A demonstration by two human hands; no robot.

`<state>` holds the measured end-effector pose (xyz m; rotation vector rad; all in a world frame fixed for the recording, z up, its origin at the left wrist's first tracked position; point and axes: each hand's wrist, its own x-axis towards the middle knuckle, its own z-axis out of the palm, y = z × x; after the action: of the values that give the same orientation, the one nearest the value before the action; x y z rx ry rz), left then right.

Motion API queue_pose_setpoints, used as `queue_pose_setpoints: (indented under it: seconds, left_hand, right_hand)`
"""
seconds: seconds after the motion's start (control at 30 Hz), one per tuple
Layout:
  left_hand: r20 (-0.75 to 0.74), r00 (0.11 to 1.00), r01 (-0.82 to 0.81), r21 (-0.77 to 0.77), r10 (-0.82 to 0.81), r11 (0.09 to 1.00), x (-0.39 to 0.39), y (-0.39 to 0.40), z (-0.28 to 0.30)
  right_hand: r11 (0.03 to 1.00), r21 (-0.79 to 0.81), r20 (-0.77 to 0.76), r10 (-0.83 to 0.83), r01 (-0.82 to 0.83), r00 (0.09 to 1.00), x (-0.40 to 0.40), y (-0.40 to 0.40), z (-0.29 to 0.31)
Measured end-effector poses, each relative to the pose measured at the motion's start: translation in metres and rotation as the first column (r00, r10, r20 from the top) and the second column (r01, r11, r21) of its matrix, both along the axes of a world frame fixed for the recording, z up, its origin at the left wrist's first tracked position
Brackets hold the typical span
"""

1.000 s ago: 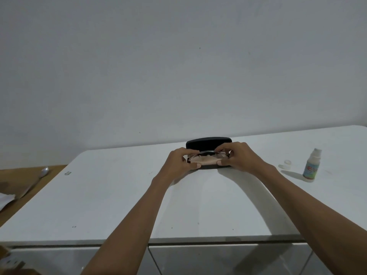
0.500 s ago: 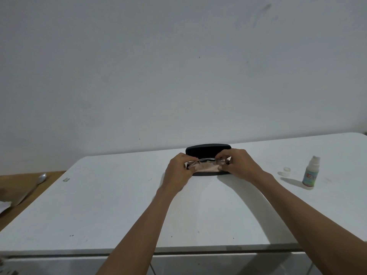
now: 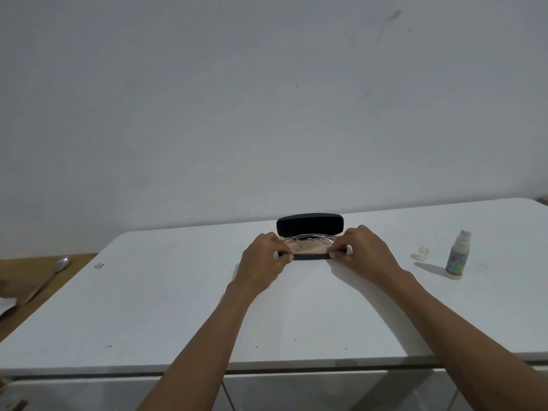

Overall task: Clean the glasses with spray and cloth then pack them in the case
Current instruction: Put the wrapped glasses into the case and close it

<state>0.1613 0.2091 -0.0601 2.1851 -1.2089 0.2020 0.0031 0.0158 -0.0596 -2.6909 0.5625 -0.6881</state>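
Lying at far left on a wooden surface is a spoon, beside the white bench. The left hand pinches the left end of the open black case; the right hand pinches its right end. Inside, the glasses rest on a beige cloth. Farther right stand a small cap and the spray, upright.

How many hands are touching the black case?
2. The left hand holds the left end of the open case, and the right hand holds the right end.
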Motion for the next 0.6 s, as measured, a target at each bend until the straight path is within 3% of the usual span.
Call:
queue_pose_setpoints:
  seconds: [0.27, 0.43, 0.6]
  left_hand:
    - [-0.054, 0.998, -0.035, -0.051, 0.032, 0.998, -0.0009, 0.0043, 0.0009]
    - [-0.002, 1.000, -0.022, -0.006, 0.022, 1.000, -0.0010, 0.0063, 0.0016]
    - [0.021, 0.999, -0.044, 0.003, 0.044, 0.999, 0.0002, 0.0052, 0.0026]
  right_hand:
    - [1.000, -0.005, 0.047, -0.031, 0.031, 0.998, -0.0008, 0.0041, 0.0011]
    - [0.998, -0.050, -0.028, -0.030, 0.028, 0.999, 0.0001, 0.0075, 0.0003]
    - [0.995, 0.024, 0.031, -0.096, 0.095, 0.995, -0.0029, 0.0102, 0.0007]
